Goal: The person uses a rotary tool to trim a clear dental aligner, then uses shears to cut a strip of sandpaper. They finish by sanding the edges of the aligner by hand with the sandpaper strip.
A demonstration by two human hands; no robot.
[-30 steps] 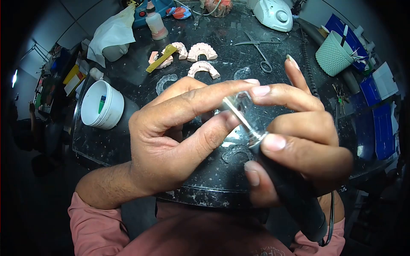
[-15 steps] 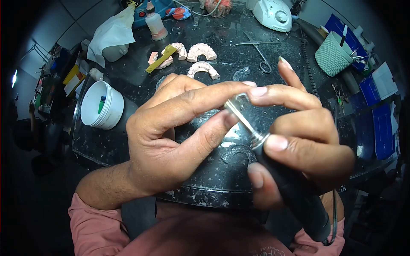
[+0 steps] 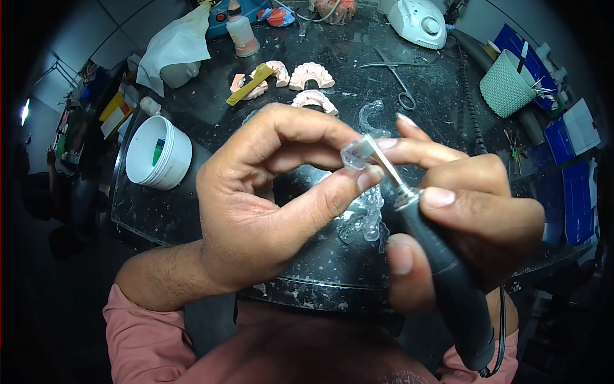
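My left hand [image 3: 268, 198] pinches a clear plastic dental aligner [image 3: 352, 157] between thumb and fingertips, in front of my chest above the table. My right hand [image 3: 476, 211] grips a black rotary handpiece [image 3: 441, 249], its cord hanging from the lower end. The handpiece's slim metal bit [image 3: 382, 157] points up and left and lies against or just beside the aligner; exact contact cannot be made out. Right fingertips reach close to my left fingers. Below the hands, more clear aligners [image 3: 368, 217] lie on the dark tabletop, partly hidden, and another clear aligner [image 3: 368, 118] lies farther back.
Plaster dental models [image 3: 311, 75] stand at the back with a yellow strip [image 3: 249, 84] across some. Scissors [image 3: 400, 77] lie right of them. A white tub [image 3: 173, 157] is at left, a woven basket [image 3: 505, 89] at right, a white control box [image 3: 417, 24] behind.
Both hands have shifted slightly right in view. The aligner has turned, showing more of itself left of the bit, and the left fingers have spread into a wider arch. More table aligners show.
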